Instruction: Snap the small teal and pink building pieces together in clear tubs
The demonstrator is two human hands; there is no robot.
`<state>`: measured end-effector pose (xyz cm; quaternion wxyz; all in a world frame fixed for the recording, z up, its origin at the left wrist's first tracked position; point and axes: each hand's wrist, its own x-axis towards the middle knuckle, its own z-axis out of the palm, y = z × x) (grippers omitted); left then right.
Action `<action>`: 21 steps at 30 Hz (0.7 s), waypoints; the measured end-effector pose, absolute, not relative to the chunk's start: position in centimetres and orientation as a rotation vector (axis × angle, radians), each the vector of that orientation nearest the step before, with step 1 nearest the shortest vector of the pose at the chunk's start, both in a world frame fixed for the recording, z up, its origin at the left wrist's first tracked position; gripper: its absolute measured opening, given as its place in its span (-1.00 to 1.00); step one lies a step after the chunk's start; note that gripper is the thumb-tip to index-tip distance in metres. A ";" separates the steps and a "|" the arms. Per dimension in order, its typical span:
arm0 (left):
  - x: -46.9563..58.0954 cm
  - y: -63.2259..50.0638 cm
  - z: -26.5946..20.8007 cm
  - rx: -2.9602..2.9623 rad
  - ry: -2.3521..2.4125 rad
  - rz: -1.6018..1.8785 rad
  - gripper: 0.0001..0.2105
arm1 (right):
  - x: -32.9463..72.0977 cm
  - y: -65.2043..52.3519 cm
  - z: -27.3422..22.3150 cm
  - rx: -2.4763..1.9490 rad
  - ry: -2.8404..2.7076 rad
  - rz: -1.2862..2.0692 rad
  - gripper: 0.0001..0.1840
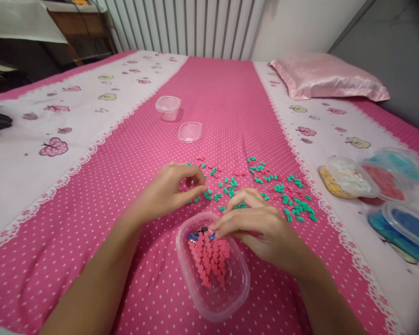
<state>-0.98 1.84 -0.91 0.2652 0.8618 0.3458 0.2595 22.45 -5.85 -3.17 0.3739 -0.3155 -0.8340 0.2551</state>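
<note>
Grip: cannot tell whether your left hand (176, 188) or right hand (256, 228) pinches anything. Pink pieces (208, 263) lie in the tub (246, 284), lower centre; snagging its edge could spill them.

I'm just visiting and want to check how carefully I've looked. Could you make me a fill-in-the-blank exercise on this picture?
1. Besides pinkish-red pieces and blue pieces, the open tub holds a few in the darkest colour, ____.
2. The hand that is not over the open tub is the person's ____ one.
3. The loose pieces on the bedspread are red and ____.
4. The pillow lies toward the picture's ____ side.

Missing words: black; left; green; right.
</note>
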 end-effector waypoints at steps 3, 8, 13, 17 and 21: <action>-1.0 1.9 -1.0 2.334 0.930 0.701 -0.87 | 22.4 -5.9 -3.1 -0.811 -2.142 0.646 -0.88; -1.1 1.9 -1.1 2.336 0.924 0.703 -0.88 | 22.2 -5.9 -3.0 -0.789 -2.170 0.697 -0.91; -1.1 1.8 -1.1 2.352 0.934 0.692 -0.86 | 22.0 -5.8 -3.1 -0.752 -2.196 0.701 -0.87; -1.1 1.9 -1.1 2.345 0.942 0.680 -0.86 | 22.4 -5.6 -3.2 -0.839 -2.146 0.630 -0.83; -1.1 2.1 -1.3 2.355 0.967 0.666 -0.85 | 23.2 -5.0 -3.6 -1.002 -2.025 0.524 -0.83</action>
